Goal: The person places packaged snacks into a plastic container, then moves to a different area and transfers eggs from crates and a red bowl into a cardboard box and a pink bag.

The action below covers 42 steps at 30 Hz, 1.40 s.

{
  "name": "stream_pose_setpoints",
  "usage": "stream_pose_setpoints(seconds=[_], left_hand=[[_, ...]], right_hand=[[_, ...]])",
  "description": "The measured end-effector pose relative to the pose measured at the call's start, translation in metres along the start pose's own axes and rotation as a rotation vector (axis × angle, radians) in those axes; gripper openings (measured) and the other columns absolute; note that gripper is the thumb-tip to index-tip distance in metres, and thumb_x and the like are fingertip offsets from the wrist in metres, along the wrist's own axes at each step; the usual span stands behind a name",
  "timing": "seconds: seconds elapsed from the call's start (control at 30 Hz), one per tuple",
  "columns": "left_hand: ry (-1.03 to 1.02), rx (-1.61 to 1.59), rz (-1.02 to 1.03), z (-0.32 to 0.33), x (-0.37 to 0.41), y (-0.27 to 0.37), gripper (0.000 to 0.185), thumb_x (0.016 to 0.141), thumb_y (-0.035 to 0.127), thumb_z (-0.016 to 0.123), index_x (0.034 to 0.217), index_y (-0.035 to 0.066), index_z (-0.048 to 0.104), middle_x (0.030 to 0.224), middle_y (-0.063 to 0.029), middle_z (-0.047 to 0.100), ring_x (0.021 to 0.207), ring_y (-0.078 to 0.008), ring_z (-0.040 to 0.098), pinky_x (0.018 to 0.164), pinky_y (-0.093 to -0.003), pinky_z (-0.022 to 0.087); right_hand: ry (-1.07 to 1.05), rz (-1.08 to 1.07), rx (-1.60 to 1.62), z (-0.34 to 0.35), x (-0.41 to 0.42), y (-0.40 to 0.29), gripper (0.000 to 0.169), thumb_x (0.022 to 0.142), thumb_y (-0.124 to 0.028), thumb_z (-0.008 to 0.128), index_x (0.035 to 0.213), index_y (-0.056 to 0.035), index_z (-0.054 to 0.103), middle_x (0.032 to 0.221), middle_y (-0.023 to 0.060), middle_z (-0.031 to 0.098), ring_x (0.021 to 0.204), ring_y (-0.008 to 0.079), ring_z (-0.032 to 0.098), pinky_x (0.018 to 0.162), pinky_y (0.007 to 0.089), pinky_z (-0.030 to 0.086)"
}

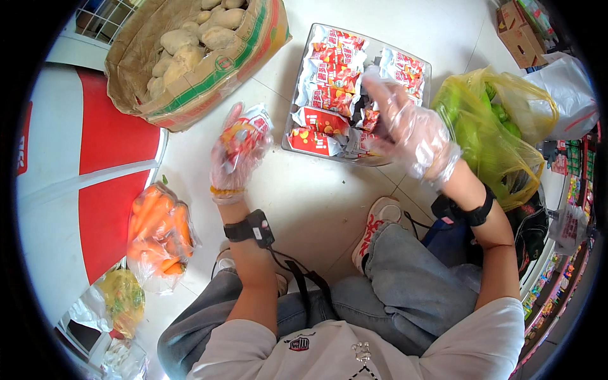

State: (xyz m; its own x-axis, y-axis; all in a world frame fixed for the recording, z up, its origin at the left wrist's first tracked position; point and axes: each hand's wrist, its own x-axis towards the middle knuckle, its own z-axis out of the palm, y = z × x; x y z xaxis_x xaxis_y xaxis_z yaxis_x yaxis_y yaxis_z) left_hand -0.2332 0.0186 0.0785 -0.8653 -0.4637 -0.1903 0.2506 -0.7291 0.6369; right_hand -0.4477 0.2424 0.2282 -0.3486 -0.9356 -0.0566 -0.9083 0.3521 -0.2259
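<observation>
My left hand (240,149), in a clear plastic glove, holds a red and white snack packet (247,133) left of a clear plastic tray (288,137) on the floor. My right hand (408,128), gloved too and a little blurred, is over the tray's right side with its fingers apart; I see nothing held in it. Several red and white snack packets (339,69) lie in rows on the tray's left side. More packets (403,71) are at its upper right, and red ones (311,141) lie at the lower left. The right hand hides part of the tray.
An open paper sack (209,102) of potatoes (185,59) stands at the upper left. A bag of carrots (159,228) lies left of my legs. A yellow plastic bag with green vegetables (484,133) is beside my right forearm. A cardboard box (520,38) is at the upper right, shelves at far right.
</observation>
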Motion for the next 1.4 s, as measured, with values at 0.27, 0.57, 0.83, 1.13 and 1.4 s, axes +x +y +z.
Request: stream_pose_setpoints(seconds=[0.27, 0.57, 0.83, 1.13, 1.4], left_hand=[[-0.170, 0.515, 0.128, 0.091, -0.016, -0.040, 0.071, 0.090, 0.034, 0.058, 0.145, 0.002, 0.025, 0.135, -0.0167, 0.046, 0.122, -0.0290, 0.048, 0.103, -0.0395, 0.039], [-0.379, 0.685, -0.071, 0.095, -0.006, -0.009, 0.057, 0.091, 0.010, 0.058, 0.141, 0.000, 0.032, 0.129, -0.0164, 0.053, 0.115, -0.0172, 0.051, 0.098, -0.0304, 0.040], [0.084, 0.844, 0.094, 0.039, 0.011, -0.012, 0.059, 0.091, 0.027, 0.059, 0.142, 0.007, 0.037, 0.134, -0.0098, 0.050, 0.118, -0.0177, 0.047, 0.095, -0.0323, 0.039], [0.132, 0.993, -0.234, 0.020, 0.039, -0.022, 0.060, 0.092, 0.034, 0.057, 0.134, -0.007, 0.042, 0.125, -0.0200, 0.056, 0.118, -0.0207, 0.051, 0.098, -0.0289, 0.039], [-0.089, 1.372, -0.109, 0.004, 0.090, -0.029, 0.050, 0.080, 0.025, 0.053, 0.120, -0.005, 0.053, 0.110, -0.0275, 0.060, 0.098, -0.0341, 0.061, 0.086, -0.0396, 0.045]], right_hand=[[0.190, -0.195, -0.031, 0.007, -0.004, -0.068, 0.087, 0.063, -0.011, 0.073, 0.140, -0.0089, 0.035, 0.129, 0.0219, 0.048, 0.075, 0.0299, 0.065, 0.062, 0.0378, 0.054], [-0.131, 0.114, -0.264, 0.041, -0.023, 0.019, 0.055, 0.087, -0.021, 0.055, 0.133, 0.0004, 0.033, 0.101, 0.0235, 0.057, 0.065, 0.0308, 0.065, 0.050, 0.0417, 0.051], [-0.188, 0.214, -0.441, 0.109, -0.024, 0.072, 0.054, 0.084, -0.012, 0.050, 0.136, -0.0045, 0.036, 0.102, 0.0215, 0.058, 0.070, 0.0341, 0.066, 0.055, 0.0442, 0.053], [-0.087, 0.479, -0.262, 0.047, -0.028, 0.075, 0.059, 0.085, -0.044, 0.058, 0.129, -0.0073, 0.046, 0.106, 0.0209, 0.057, 0.086, 0.0336, 0.064, 0.068, 0.0434, 0.053], [-0.249, 0.764, 0.590, 0.070, -0.044, 0.154, 0.035, 0.091, -0.031, 0.052, 0.094, 0.0029, 0.061, 0.069, 0.0090, 0.063, 0.062, 0.0195, 0.062, 0.061, 0.0365, 0.051]])
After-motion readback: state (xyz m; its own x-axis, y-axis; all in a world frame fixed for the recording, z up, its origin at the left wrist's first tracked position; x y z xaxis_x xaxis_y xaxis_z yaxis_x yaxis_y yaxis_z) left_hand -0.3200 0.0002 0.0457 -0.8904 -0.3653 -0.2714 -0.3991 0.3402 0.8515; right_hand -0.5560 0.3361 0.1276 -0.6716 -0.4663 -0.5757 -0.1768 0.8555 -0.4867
